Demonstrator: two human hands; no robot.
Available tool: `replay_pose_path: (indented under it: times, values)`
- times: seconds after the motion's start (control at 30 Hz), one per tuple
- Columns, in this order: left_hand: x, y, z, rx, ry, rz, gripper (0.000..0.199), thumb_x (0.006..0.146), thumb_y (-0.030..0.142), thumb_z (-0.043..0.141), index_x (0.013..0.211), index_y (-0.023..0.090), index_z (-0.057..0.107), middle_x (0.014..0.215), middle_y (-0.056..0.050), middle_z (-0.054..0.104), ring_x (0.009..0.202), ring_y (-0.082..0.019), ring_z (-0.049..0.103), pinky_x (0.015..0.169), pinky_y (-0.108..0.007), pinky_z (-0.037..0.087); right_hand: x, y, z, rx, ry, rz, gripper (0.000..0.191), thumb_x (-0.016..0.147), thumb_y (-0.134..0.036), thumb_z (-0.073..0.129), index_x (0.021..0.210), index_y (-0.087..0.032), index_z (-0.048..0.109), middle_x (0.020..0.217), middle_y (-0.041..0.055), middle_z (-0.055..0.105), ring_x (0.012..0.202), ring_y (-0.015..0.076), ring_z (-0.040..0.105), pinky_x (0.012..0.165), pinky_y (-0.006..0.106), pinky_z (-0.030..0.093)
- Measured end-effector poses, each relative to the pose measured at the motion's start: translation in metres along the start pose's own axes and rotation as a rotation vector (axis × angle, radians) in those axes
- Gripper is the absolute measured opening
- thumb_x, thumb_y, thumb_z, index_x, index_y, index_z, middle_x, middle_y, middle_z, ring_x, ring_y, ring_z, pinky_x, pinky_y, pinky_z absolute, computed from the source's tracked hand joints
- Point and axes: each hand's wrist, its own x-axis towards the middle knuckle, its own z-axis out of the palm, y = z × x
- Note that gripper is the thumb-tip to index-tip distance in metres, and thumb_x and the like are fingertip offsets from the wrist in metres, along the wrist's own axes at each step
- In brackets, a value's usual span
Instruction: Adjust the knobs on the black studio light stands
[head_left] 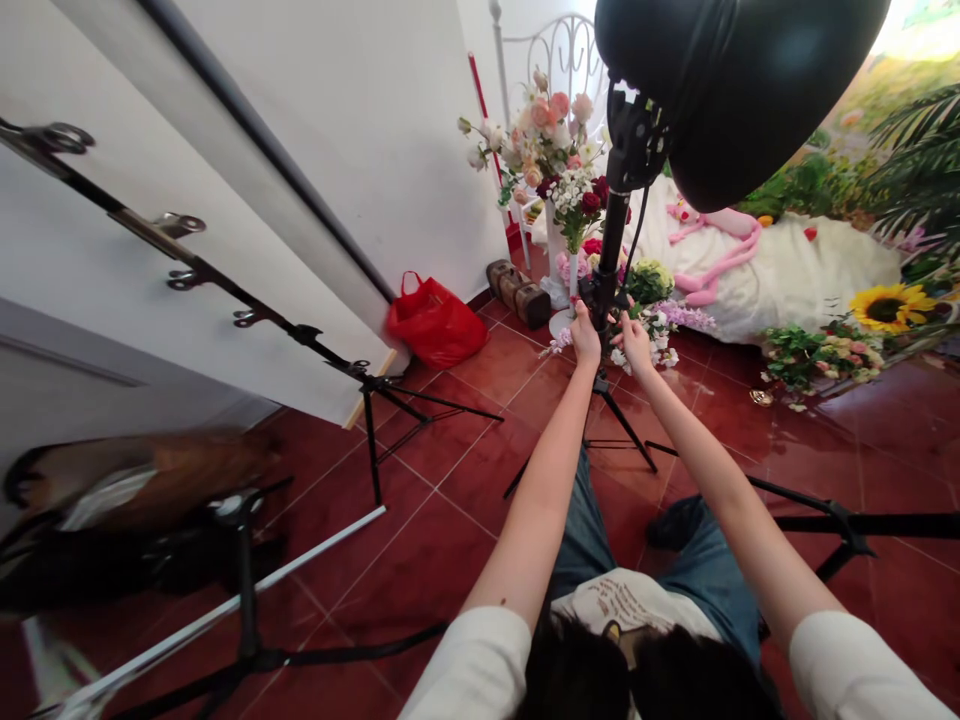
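Note:
In front of me stands a black light stand [614, 225], with a large black studio lamp [720, 90] tilted at its top. My left hand [586, 340] is closed around the stand's pole, just below a black clamp collar [598, 292]. On the pole's other side my right hand [636, 342] has its fingers bent and drawn together beside the collar. Whether they pinch a knob there is too small to make out. A thin cable hangs down along the pole from the lamp. The stand's legs [628, 430] spread on the floor between my feet and the flowers.
Artificial flowers [551, 130] rise behind the stand. A red bag [436, 322] and brown case [517, 293] lie by the wall. Left are a backdrop bar with clips [180, 225], its stand legs [375, 440] and a white pole [322, 550]. Other black legs [840, 520] lie right.

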Motion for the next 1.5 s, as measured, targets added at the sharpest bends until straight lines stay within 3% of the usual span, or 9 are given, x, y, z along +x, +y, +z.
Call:
replay_pose_path:
  times: [0.2, 0.4, 0.5, 0.6, 0.7, 0.9, 1.1, 1.3, 1.5]
  values:
    - [-0.001, 0.003, 0.002, -0.009, -0.027, 0.009, 0.079, 0.095, 0.071, 0.019, 0.066, 0.018, 0.069, 0.063, -0.007, 0.068, 0.072, -0.016, 0.069, 0.078, -0.030, 0.056, -0.099, 0.053, -0.093, -0.069, -0.175, 0.140, 0.067, 0.060, -0.082, 0.068, 0.077, -0.018, 0.065, 0.054, -0.0008, 0.064, 0.049, 0.0114, 0.057, 0.053, 0.023, 0.045]
    - [-0.013, 0.008, -0.003, 0.243, 0.219, 0.047, 0.062, 0.103, 0.050, 0.022, 0.090, 0.016, 0.071, 0.090, -0.010, 0.074, 0.094, -0.020, 0.069, 0.096, -0.035, 0.051, -0.202, 0.094, -0.165, -0.041, 0.001, 0.318, 0.068, 0.051, -0.079, 0.076, 0.077, -0.017, 0.069, 0.059, 0.0031, 0.069, 0.054, 0.0161, 0.064, 0.057, 0.028, 0.053]
    - [-0.049, -0.006, -0.010, 0.434, 0.343, 0.066, 0.044, 0.103, 0.034, 0.027, 0.113, 0.015, 0.066, 0.118, -0.014, 0.069, 0.117, -0.022, 0.062, 0.108, -0.038, 0.043, -0.242, 0.105, -0.200, -0.005, 0.146, 0.366, 0.067, 0.052, -0.077, 0.078, 0.080, -0.017, 0.070, 0.062, 0.0040, 0.071, 0.058, 0.0173, 0.067, 0.059, 0.028, 0.055]
    - [-0.107, -0.036, -0.010, 0.560, 0.403, -0.104, 0.038, 0.099, 0.022, 0.037, 0.130, 0.009, 0.053, 0.136, -0.023, 0.057, 0.131, -0.025, 0.054, 0.112, -0.040, 0.039, -0.268, 0.111, -0.238, 0.042, 0.314, 0.386, 0.065, 0.052, -0.074, 0.079, 0.082, -0.017, 0.071, 0.063, 0.0031, 0.072, 0.057, 0.0167, 0.068, 0.058, 0.028, 0.056]
    - [-0.166, -0.069, 0.008, 0.666, 0.189, -0.341, 0.039, 0.092, 0.013, 0.043, 0.129, 0.005, 0.050, 0.135, -0.028, 0.053, 0.132, -0.028, 0.053, 0.113, -0.043, 0.037, -0.280, 0.111, -0.273, 0.085, 0.478, 0.361, 0.061, 0.052, -0.071, 0.080, 0.081, -0.017, 0.071, 0.062, 0.0022, 0.072, 0.056, 0.0155, 0.067, 0.059, 0.027, 0.057]
    - [-0.254, -0.094, 0.114, 0.585, -0.514, -0.399, 0.011, 0.093, 0.022, 0.052, 0.099, 0.017, 0.060, 0.101, -0.010, 0.073, 0.100, -0.019, 0.069, 0.097, -0.033, 0.049, -0.294, 0.088, -0.317, 0.137, 0.691, 0.273, 0.056, 0.058, -0.068, 0.077, 0.081, -0.017, 0.070, 0.063, 0.0021, 0.071, 0.056, 0.0144, 0.067, 0.058, 0.026, 0.056]
    - [-0.333, -0.059, 0.255, 0.223, -1.088, -0.204, 0.021, 0.098, 0.036, 0.047, 0.103, 0.019, 0.058, 0.103, -0.006, 0.073, 0.102, -0.015, 0.068, 0.101, -0.032, 0.047, -0.338, 0.071, -0.348, 0.235, 0.803, 0.269, 0.055, 0.060, -0.067, 0.078, 0.083, -0.018, 0.070, 0.062, 0.0012, 0.070, 0.057, 0.0144, 0.067, 0.059, 0.025, 0.056]
    - [-0.402, -0.012, 0.353, -0.075, -1.341, -0.060, 0.032, 0.090, 0.037, 0.062, 0.115, 0.018, 0.056, 0.114, -0.010, 0.069, 0.102, -0.017, 0.068, 0.096, -0.034, 0.051, -0.370, 0.062, -0.370, 0.347, 0.931, 0.276, 0.054, 0.058, -0.066, 0.081, 0.082, -0.020, 0.070, 0.063, 0.0008, 0.069, 0.057, 0.0136, 0.066, 0.060, 0.026, 0.057]
    - [-0.426, -0.001, 0.386, 0.036, -1.397, -0.046, 0.025, 0.089, 0.036, 0.065, 0.105, 0.019, 0.057, 0.080, 0.000, 0.064, 0.071, -0.015, 0.064, 0.078, -0.031, 0.053, -0.344, 0.037, -0.405, 0.283, 0.907, 0.147, 0.046, 0.069, -0.065, 0.073, 0.082, -0.021, 0.065, 0.064, 0.0005, 0.067, 0.059, 0.0150, 0.065, 0.062, 0.028, 0.056]
